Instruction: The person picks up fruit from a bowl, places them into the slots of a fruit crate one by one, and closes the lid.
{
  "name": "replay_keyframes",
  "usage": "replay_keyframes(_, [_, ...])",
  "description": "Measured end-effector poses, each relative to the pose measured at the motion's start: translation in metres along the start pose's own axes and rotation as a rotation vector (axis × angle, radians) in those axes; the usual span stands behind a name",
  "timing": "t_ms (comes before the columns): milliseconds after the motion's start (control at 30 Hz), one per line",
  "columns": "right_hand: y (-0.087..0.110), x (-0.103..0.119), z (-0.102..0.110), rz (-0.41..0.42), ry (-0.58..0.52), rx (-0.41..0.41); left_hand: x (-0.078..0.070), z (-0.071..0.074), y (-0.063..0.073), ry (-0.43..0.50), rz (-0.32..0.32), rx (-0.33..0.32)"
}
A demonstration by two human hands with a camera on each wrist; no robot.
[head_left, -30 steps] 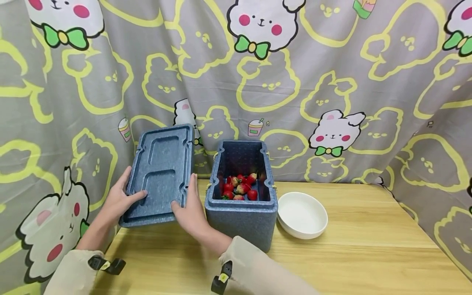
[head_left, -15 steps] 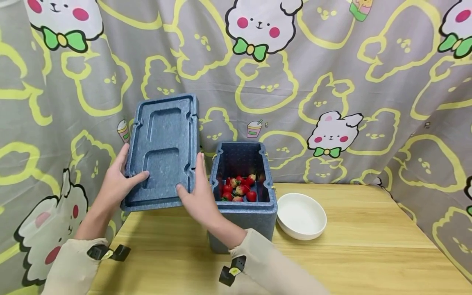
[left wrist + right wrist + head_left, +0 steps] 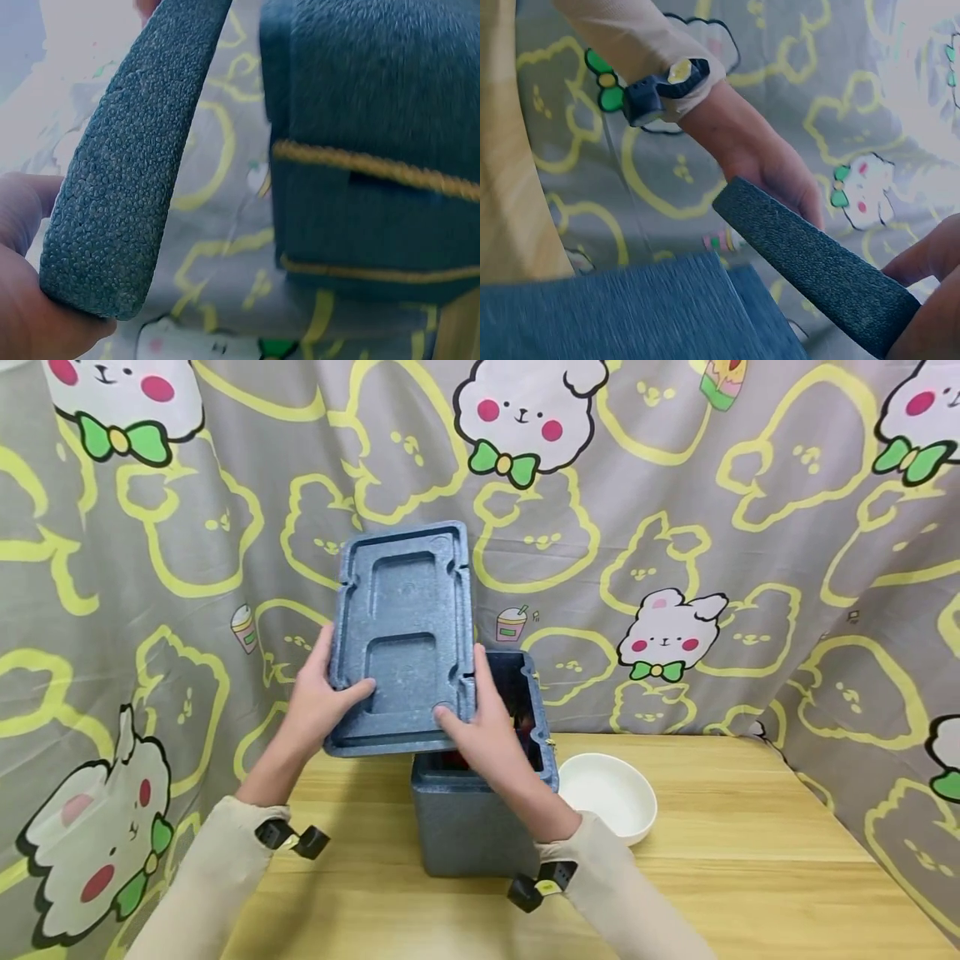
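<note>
A blue-grey speckled foam lid [image 3: 405,672] is held up, tilted with its recessed side facing the head camera. My left hand [image 3: 318,702] grips its left edge, thumb over the recessed face. On the opposite edge my right hand [image 3: 486,718] holds it the same way. The lid overlaps the open foam box [image 3: 476,831] in the head view, covering the box's left part. Only bits of red strawberries show inside; the lid and right hand hide most. In the left wrist view, a gap separates the lid's edge [image 3: 135,165] from the box wall [image 3: 375,232] with its yellow cords.
A white bowl [image 3: 611,793] stands on the wooden table [image 3: 750,860], just right of the box and partly behind the right forearm. A patterned grey curtain [image 3: 675,552] hangs behind the table and along both sides.
Both hands have lifted the lid and carried it rightward, from beside the box to overlapping its opening. The strawberries, earlier in plain sight, are now mostly covered. Box and bowl have stayed put.
</note>
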State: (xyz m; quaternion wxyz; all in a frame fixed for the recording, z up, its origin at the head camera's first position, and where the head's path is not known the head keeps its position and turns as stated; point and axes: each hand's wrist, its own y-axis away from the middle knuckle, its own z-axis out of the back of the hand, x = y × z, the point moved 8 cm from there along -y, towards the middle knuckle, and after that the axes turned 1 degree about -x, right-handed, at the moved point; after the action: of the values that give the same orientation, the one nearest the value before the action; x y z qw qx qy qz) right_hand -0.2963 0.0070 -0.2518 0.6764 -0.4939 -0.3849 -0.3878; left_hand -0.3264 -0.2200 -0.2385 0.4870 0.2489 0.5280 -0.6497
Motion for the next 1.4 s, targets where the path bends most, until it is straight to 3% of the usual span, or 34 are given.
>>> replay_keyframes(133, [-0.002,-0.007,0.024,-0.005,0.001,-0.031,0.003,-0.026,-0.010,0.017,0.023,0.015])
replay_keyframes(367, [-0.007,-0.019,0.061,0.015,-0.119,-0.020,0.004,-0.068,-0.019,0.061,0.055,0.063])
replay_keyframes(633, [-0.011,-0.034,0.095,-0.038,-0.097,-0.057,0.002,-0.093,-0.029,0.181,0.042,0.092])
replay_keyframes(767, [-0.013,-0.040,0.111,-0.065,-0.105,-0.129,-0.001,-0.095,-0.033,0.262,0.037,0.080])
replay_keyframes(1000, [-0.020,-0.045,0.134,-0.106,-0.138,-0.280,-0.011,-0.086,-0.035,0.321,0.002,0.031])
replay_keyframes(1233, [-0.028,-0.035,0.143,-0.054,-0.201,-0.300,-0.018,-0.076,-0.039,0.362,-0.038,0.027])
replay_keyframes(1400, [-0.032,-0.026,0.144,-0.043,-0.183,-0.305,-0.021,-0.069,-0.040,0.401,-0.077,0.005])
